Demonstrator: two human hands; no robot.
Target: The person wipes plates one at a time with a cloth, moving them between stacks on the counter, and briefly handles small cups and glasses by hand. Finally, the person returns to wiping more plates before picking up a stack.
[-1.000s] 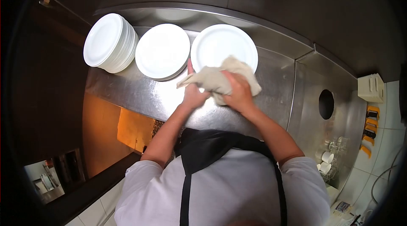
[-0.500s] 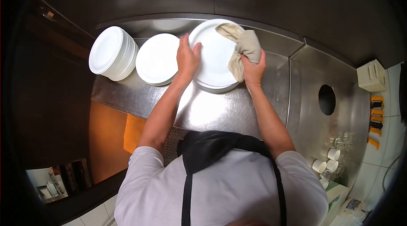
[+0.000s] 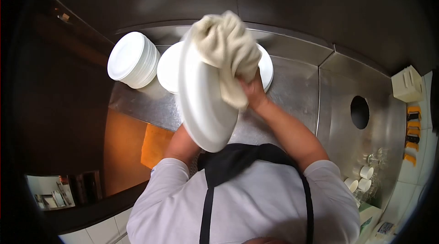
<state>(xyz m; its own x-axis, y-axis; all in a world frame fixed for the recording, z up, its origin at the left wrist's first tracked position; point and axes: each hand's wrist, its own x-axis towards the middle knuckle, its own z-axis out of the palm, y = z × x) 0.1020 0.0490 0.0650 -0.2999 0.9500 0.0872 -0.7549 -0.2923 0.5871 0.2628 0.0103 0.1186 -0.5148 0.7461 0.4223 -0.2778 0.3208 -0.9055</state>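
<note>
Over counter [image 3: 292, 93] edge: plate [image 3: 201, 102] tilted, right hand [image 3: 251, 91] gripping cloth [image 3: 226, 47]

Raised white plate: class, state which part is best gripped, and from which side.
Probably the lower rim of the raised plate, from its left, back side. It stands tilted nearly on edge, and the cloth presses on its upper face from the right, so the rim below is bare.

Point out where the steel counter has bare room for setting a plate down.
Bare steel lies between the right plate stack and the counter seam, and along the front edge below the left stack. The panel around the round hole is bare too. Crowded: the back, three stacks side by side, and the cups far right.
</note>
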